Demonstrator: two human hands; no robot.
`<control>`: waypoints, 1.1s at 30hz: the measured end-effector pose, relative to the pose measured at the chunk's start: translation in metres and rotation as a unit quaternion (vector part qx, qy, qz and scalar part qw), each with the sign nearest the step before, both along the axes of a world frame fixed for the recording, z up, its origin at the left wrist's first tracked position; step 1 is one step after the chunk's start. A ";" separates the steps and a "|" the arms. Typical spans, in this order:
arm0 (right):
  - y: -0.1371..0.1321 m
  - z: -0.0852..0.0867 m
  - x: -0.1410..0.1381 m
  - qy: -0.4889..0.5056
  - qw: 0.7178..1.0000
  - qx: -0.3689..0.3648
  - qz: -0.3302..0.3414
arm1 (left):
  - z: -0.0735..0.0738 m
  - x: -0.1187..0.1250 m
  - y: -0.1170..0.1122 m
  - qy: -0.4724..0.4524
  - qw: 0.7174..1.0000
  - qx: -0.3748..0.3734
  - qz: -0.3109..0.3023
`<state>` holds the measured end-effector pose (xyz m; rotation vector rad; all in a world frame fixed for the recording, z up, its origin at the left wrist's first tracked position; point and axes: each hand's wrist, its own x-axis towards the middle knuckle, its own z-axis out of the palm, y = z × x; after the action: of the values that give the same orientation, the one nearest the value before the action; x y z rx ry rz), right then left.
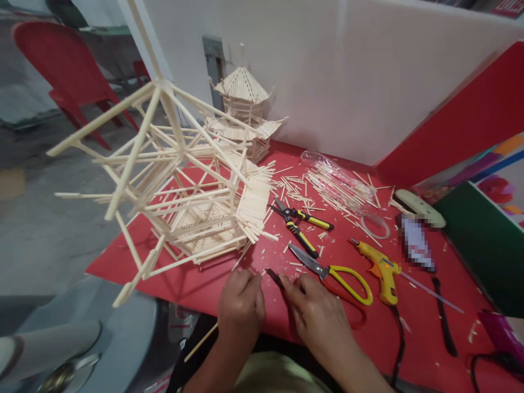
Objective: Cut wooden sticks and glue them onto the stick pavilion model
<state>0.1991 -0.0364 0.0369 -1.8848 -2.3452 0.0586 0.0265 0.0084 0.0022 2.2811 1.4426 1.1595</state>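
My left hand (240, 307) is curled on the red table (413, 349) near its front edge, closed on a thin wooden stick (200, 344) that pokes out down and to the left. My right hand (317, 314) lies just beside it, its fingers pinching a small dark blade-like tool (273, 277) whose tip points toward the left hand. A large open model frame of wooden sticks (164, 180) stands directly behind the left hand. A smaller finished stick pagoda (243, 106) stands against the white board.
Yellow-handled scissors (338, 273), yellow-black pliers (301, 224), a yellow glue gun (382, 270) with its cord, a tape roll (374, 225) and a plastic bag of sticks (335, 183) lie to the right. Loose stick offcuts litter the table. A red chair (65, 71) stands far left.
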 end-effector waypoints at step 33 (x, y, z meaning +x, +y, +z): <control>-0.007 0.007 0.011 0.464 0.872 -0.046 -0.149 | 0.005 0.000 0.000 0.085 0.995 -0.035 0.024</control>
<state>0.2105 -0.0435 0.0440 -1.6617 -1.4037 0.8443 0.0261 0.0086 0.0074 2.3573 1.5806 0.9291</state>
